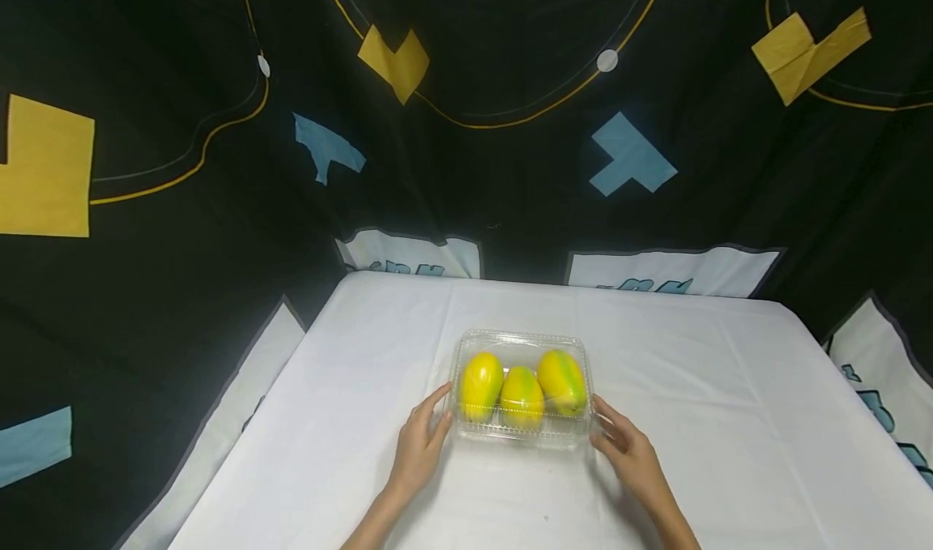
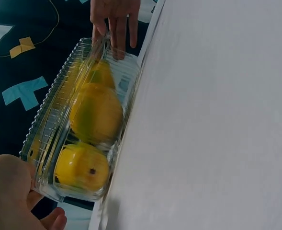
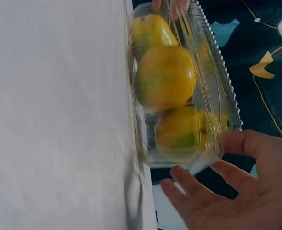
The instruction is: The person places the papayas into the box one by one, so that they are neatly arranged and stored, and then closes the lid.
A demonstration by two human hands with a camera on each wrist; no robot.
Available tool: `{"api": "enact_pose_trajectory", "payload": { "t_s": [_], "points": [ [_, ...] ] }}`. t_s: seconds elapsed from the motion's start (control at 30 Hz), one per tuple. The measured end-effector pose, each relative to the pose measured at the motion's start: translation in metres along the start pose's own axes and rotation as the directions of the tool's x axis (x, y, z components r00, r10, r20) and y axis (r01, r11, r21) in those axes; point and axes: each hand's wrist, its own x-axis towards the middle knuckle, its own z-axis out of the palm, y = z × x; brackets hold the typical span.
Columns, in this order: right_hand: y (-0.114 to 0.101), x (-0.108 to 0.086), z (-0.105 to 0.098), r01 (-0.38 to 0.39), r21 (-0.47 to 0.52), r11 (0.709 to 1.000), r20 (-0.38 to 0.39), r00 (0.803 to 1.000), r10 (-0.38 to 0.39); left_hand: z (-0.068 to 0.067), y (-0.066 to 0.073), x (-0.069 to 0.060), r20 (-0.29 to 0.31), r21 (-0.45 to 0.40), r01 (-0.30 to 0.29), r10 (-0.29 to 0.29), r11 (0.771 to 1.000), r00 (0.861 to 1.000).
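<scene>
A clear plastic clamshell box (image 1: pixel 521 340) with a ribbed edge sits on the white table, its lid down. Inside lie three yellow-green mangoes: one at left (image 1: pixel 481 386), one in the middle (image 1: pixel 521 398) and one at right (image 1: pixel 562 381). My left hand (image 1: pixel 417 443) is at the box's left end, its fingertips against the side. At the other end my right hand (image 1: pixel 632 454) has thumb and forefinger by the corner; in the right wrist view its fingers (image 3: pixel 191 182) are spread below the box's end.
White cloth covers the table (image 1: pixel 729 420) around the box. Behind it hangs a dark curtain (image 1: pixel 496 193) with yellow and blue patches. The table's far edge lies beyond the box.
</scene>
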Motion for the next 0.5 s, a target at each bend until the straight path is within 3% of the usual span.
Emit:
{"api": "enact_pose_trajectory", "payload": {
  "t_s": [0.2,0.37,0.5],
  "points": [
    [0.004,-0.002,0.008,-0.068,-0.011,0.998,0.035,0.997,0.069,0.004,-0.001,-0.002,-0.018,-0.068,-0.002,0.001,0.998,1.0],
    [0.005,-0.002,0.012,-0.044,-0.086,0.995,0.021,0.999,0.046,0.005,0.0,-0.001,0.001,-0.101,-0.001,0.001,0.995,1.0],
    [0.004,-0.002,0.014,-0.015,-0.142,0.99,-0.02,1.0,0.012,0.007,-0.004,-0.001,0.027,-0.144,0.036,-0.032,0.989,0.999]
  ]
}}
